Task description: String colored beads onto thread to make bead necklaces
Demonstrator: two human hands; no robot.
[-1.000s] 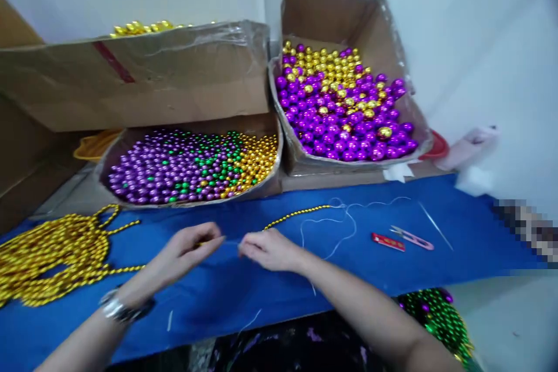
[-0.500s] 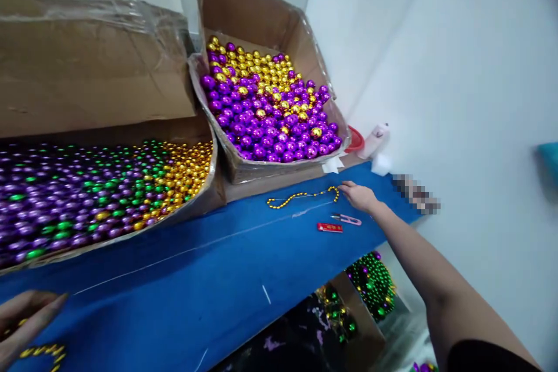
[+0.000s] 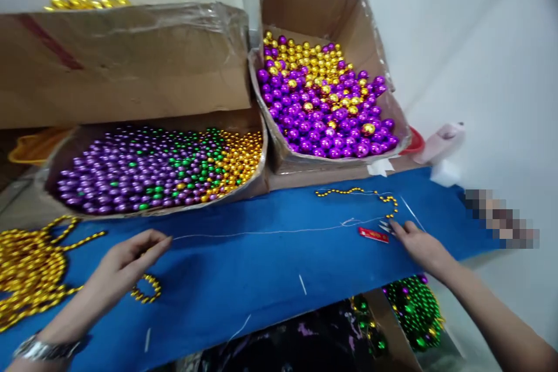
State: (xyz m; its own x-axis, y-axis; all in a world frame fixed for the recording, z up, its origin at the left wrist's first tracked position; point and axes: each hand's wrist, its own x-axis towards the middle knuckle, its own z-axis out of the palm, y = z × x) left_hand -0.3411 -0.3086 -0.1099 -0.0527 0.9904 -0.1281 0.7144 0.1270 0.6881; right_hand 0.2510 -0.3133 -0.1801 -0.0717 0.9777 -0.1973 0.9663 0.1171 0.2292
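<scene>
At the left, my left hand (image 3: 137,253) is closed in a pinch on the end of a thin white thread (image 3: 257,233). A short loop of gold beads (image 3: 147,289) hangs just below that hand. The thread runs across the blue cloth to the right. There, my right hand (image 3: 416,241) has its fingers closed over small thread snips (image 3: 384,226); only the blades show, the handle being hidden. A strand of gold beads on thread (image 3: 389,200) lies just beyond its fingertips. Beside the blades is a flat red packet (image 3: 373,235).
Cardboard boxes of purple, green and gold beads (image 3: 161,168) and larger purple and gold balls (image 3: 331,128) line the back. A heap of gold bead strands (image 3: 28,270) lies at left. Green beads (image 3: 416,308) sit below the blue table (image 3: 261,279).
My right hand has left the gold strand's end and come down onto the snips. The view has swung left, bringing my left hand and the gold heap further into sight.
</scene>
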